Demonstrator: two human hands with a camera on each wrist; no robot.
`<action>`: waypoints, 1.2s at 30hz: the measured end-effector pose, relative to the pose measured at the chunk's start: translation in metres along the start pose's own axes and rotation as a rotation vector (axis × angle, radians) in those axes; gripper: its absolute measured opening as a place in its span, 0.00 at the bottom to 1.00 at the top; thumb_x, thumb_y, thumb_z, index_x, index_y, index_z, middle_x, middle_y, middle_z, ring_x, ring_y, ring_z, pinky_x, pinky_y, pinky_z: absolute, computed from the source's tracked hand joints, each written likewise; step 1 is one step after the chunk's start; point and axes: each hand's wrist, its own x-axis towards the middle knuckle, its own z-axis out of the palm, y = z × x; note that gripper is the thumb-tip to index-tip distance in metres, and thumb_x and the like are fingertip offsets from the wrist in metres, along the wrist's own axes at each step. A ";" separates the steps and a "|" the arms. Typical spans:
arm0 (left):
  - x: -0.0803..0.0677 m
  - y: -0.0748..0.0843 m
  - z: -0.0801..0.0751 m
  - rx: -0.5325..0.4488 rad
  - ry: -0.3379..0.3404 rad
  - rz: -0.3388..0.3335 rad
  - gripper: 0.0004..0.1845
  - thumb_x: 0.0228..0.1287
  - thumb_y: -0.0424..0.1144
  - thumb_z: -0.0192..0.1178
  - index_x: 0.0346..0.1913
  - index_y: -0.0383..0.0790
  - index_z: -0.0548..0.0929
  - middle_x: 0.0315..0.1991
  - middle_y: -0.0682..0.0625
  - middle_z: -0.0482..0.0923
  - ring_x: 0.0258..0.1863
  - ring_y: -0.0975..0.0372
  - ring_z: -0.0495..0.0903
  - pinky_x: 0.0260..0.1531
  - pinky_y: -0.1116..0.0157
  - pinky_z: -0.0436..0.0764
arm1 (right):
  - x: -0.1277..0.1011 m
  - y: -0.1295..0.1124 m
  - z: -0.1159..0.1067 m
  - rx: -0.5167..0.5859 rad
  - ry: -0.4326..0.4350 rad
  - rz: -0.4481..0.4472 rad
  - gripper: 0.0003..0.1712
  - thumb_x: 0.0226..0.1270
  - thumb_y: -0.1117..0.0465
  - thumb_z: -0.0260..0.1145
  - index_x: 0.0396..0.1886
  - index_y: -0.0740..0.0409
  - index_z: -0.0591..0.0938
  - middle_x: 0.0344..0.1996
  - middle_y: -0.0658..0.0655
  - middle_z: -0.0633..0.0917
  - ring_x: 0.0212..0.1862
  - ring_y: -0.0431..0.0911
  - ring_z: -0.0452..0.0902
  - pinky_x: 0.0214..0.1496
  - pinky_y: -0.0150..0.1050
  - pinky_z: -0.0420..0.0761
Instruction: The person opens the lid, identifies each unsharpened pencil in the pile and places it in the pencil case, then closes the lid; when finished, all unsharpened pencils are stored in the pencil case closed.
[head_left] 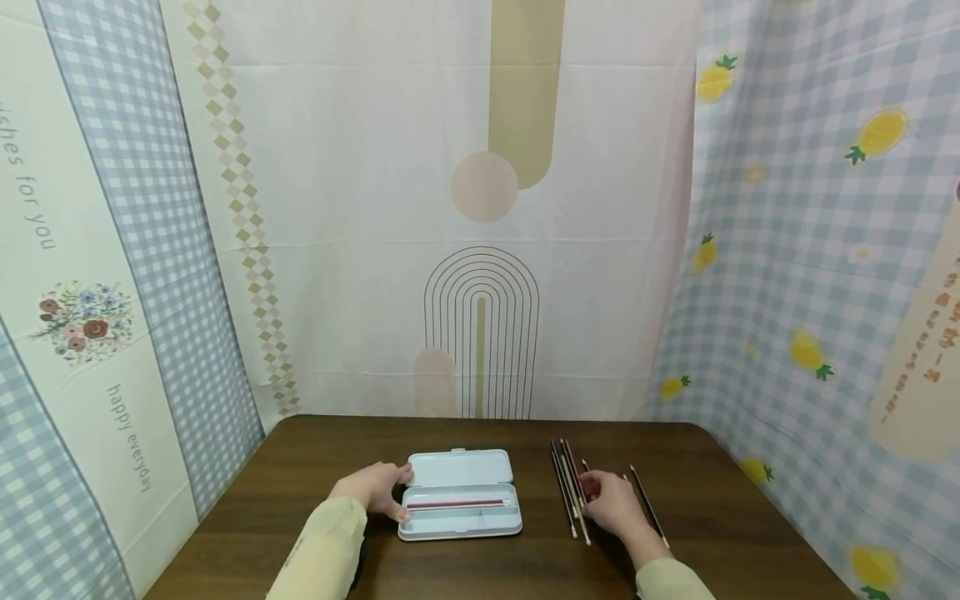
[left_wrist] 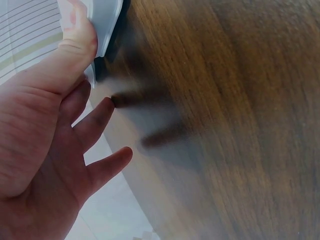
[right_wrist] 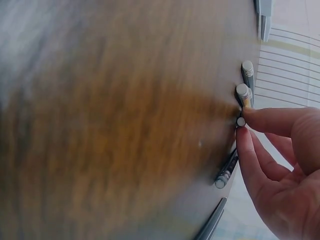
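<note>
Head view has the open pencil case (head_left: 442,523) sitting left of the loose pencils (head_left: 564,488), all on the brown surface (head_left: 442,575), lid (head_left: 459,468) laid back and a red pencil (head_left: 453,504) in the long rear slot. Biggest risk I'd flag: that bunch is packed tight and some of them overlap, so lifting one could drag or roll its neighbours, mostly if the fingers snag the one beside it. Another thing, the grip on the picked pencil (right_wrist: 241,121) looks like just fingertips near its pale end, so it could swing or slip out if the pinch loosens. And if the left hand (head_left: 372,487) pushed unevenly, the case might skid or the lid might flip up, I reckon. As for hands: the right hand (head_left: 611,502) has thumb and forefinger nearly together with that pencil pinched between them, right by the bunch, and a lone dark pencil (head_left: 648,504) lies off to its right. The left is spread wide, thumb on the case's left end, fingers at the lid's edge, other fingers loose; can't tell how hard it's pressing.
</note>
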 end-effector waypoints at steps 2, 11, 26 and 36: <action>-0.002 0.002 0.000 0.008 0.001 -0.002 0.42 0.52 0.45 0.84 0.71 0.36 0.82 0.75 0.44 0.75 0.75 0.42 0.72 0.72 0.42 0.71 | 0.000 -0.001 0.001 -0.009 -0.001 0.006 0.25 0.49 0.76 0.77 0.51 0.68 0.88 0.36 0.54 0.88 0.41 0.50 0.84 0.46 0.53 0.85; -0.004 0.003 0.001 0.016 0.010 0.013 0.41 0.53 0.44 0.83 0.70 0.36 0.82 0.75 0.44 0.76 0.74 0.41 0.72 0.73 0.43 0.70 | -0.003 0.002 0.004 -0.046 0.007 0.008 0.22 0.48 0.74 0.74 0.47 0.67 0.89 0.34 0.53 0.87 0.39 0.49 0.82 0.44 0.53 0.84; -0.006 0.006 -0.004 0.039 0.016 -0.004 0.41 0.53 0.46 0.84 0.70 0.38 0.83 0.74 0.46 0.76 0.74 0.42 0.72 0.73 0.43 0.70 | -0.001 -0.005 0.000 -0.001 0.015 0.061 0.18 0.51 0.74 0.73 0.45 0.67 0.90 0.34 0.54 0.89 0.39 0.50 0.84 0.41 0.48 0.84; -0.003 0.005 -0.004 0.063 0.003 0.008 0.41 0.52 0.47 0.84 0.70 0.39 0.83 0.74 0.45 0.76 0.74 0.42 0.72 0.73 0.43 0.70 | 0.000 -0.003 -0.001 0.008 0.055 0.095 0.18 0.50 0.72 0.73 0.44 0.65 0.91 0.36 0.57 0.90 0.40 0.51 0.83 0.43 0.50 0.83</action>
